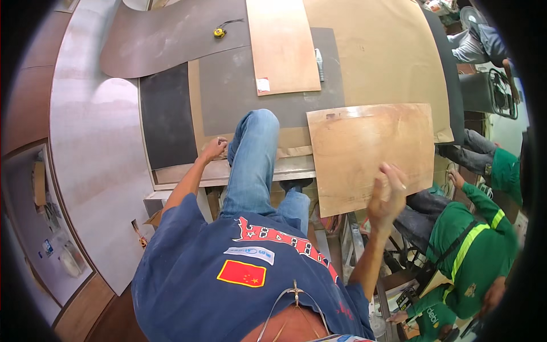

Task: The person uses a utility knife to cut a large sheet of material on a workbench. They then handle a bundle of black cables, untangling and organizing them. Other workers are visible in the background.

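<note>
Tan and rectangular, a sheet (362,151) lies forward-left of the loosely spread right hand (388,198); contact is unclear. Whether the curled left hand (214,149) holds anything, I cannot tell.

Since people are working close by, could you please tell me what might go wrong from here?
The tan sheet overhangs the near edge of the bench, so it might tip or slide; whether the right hand touches it is unclear. One knee is raised over the bench, so balance could suffer. A co-worker in green is close on the right and might be bumped if the sheet swings.
</note>
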`<state>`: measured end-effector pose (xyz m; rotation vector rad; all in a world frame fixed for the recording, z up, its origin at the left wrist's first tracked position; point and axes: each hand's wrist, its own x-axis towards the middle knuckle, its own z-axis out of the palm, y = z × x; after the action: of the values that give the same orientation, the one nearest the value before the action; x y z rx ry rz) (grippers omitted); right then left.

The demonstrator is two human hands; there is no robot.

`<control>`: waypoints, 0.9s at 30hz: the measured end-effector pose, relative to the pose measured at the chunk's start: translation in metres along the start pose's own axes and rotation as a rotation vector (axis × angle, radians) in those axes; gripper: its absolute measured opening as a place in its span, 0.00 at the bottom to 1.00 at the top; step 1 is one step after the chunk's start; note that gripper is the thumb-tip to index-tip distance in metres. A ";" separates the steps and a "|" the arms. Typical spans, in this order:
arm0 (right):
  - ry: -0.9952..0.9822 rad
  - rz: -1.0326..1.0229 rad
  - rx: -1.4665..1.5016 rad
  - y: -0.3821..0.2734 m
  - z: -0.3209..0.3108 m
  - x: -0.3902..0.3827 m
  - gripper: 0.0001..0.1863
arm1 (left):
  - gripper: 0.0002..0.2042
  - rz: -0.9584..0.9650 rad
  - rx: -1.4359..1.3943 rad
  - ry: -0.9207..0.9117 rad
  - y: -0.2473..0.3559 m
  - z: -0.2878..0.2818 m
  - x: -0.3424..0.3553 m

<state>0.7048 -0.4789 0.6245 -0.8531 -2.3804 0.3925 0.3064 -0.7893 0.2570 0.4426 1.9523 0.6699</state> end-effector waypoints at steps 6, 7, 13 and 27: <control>-0.030 -0.193 0.413 -0.054 0.105 0.075 0.21 | 0.19 0.053 0.071 -0.070 -0.018 -0.011 0.045; -0.035 -0.235 0.483 -0.060 0.114 0.084 0.21 | 0.19 0.062 0.088 -0.096 -0.018 -0.008 0.051; 0.054 -0.178 0.608 -0.093 0.164 0.107 0.20 | 0.22 -0.053 0.240 -0.245 -0.021 -0.014 0.108; -0.003 0.374 0.166 0.013 0.311 -0.030 0.14 | 0.24 0.203 0.219 -0.254 0.029 0.016 0.332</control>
<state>0.5421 -0.5131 0.3601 -1.2184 -2.1505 0.7267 0.1728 -0.5744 0.0389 0.8296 1.7587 0.4995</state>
